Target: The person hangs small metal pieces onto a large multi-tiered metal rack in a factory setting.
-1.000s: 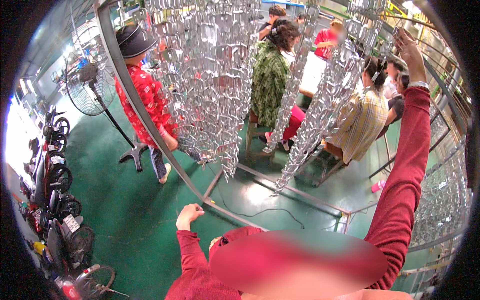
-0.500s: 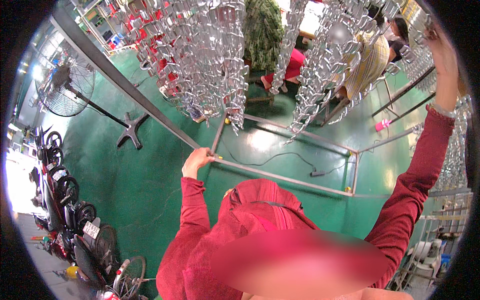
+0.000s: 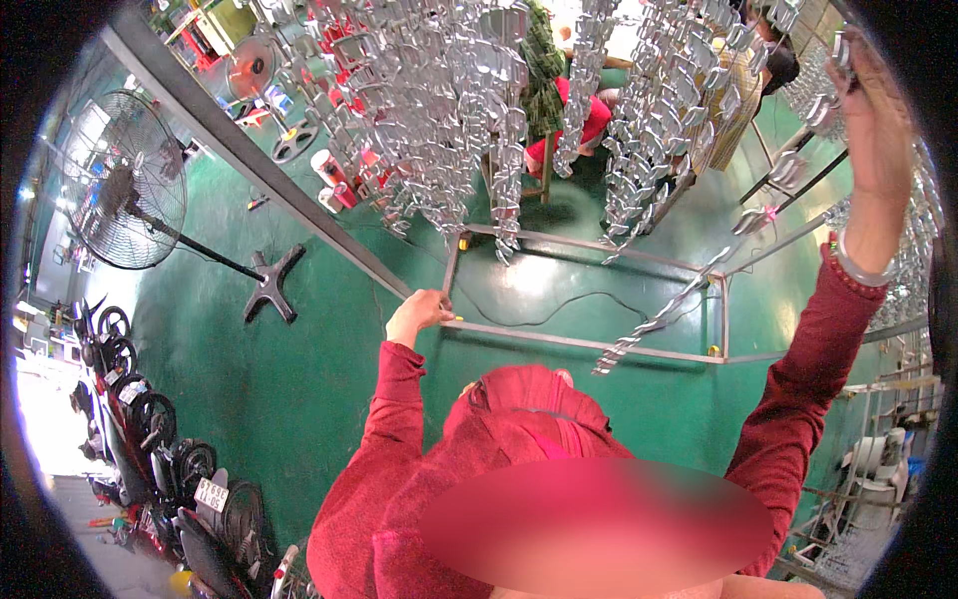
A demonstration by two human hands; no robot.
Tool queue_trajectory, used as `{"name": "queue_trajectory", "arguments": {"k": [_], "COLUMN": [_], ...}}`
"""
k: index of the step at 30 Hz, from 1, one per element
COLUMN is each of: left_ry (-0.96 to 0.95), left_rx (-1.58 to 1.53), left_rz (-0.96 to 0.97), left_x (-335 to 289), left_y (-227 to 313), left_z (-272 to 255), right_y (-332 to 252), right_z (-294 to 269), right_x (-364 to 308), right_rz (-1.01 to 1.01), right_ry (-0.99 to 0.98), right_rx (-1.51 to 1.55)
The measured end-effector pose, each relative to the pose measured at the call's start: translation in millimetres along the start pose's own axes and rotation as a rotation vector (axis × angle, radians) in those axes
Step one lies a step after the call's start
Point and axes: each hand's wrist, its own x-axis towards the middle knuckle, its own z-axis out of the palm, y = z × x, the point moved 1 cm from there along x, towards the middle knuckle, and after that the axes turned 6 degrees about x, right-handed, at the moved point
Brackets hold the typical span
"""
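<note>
My left hand (image 3: 423, 312) is closed around the grey metal post (image 3: 269, 185) of a wheeled rack, low in its visible length. My right hand (image 3: 880, 150) is raised at the far right, its fingers closed at a small silver metal piece. From there a strand of linked silver pieces (image 3: 664, 309) hangs down across the rack's base, its tail ending in front of the lower bar (image 3: 559, 336). Dense strands of similar bent metal pieces (image 3: 419, 110) hang from above over the rack. The top of the rack is out of view.
A black pedestal fan (image 3: 125, 185) stands at left on the green floor. Parked motorbikes (image 3: 150, 439) line the left side. People sit behind the strands, one in a patterned green top (image 3: 544, 80). A cable (image 3: 559, 307) lies under the rack. Shelving (image 3: 878, 469) is at right.
A strand now hangs below my right hand, where none showed before. The hanging strands have shifted and spread. My left hand stays on the post.
</note>
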Motion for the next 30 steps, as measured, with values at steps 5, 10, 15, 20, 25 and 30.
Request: {"name": "queue_trajectory", "arguments": {"k": [5, 10, 15, 20, 25, 30], "left_ry": [0.039, 0.081, 0.126, 0.191, 0.194, 0.225], "left_rx": [0.041, 0.027, -0.015, -0.094, -0.202, -0.257], "left_rz": [0.036, 0.013, -0.039, -0.152, -0.269, -0.327], "left_x": [-14.1, -26.4, -45.1, -49.7, -67.9, -73.6], "left_y": [1.3, -42.2, -64.8, -101.6, -109.4, -113.4], "left_z": [-16.3, 4.8, 9.3, 30.6, 30.7, 34.3], "right_y": [4.6, 5.4, 24.5, 43.6, 51.5, 51.5], "right_z": [23.6, 104.3, 143.9, 185.0, 205.0, 204.7], "right_x": [-21.7, -39.0, -11.6, 38.2, 93.0, 141.8], "right_rz": [0.078, 0.091, 0.041, 0.002, -0.214, -0.440], "right_ry": [-0.219, -0.145, -0.155, 0.063, 0.288, 0.458], "right_rx": [0.255, 0.244, 0.190, 0.267, -0.143, -0.359]}}
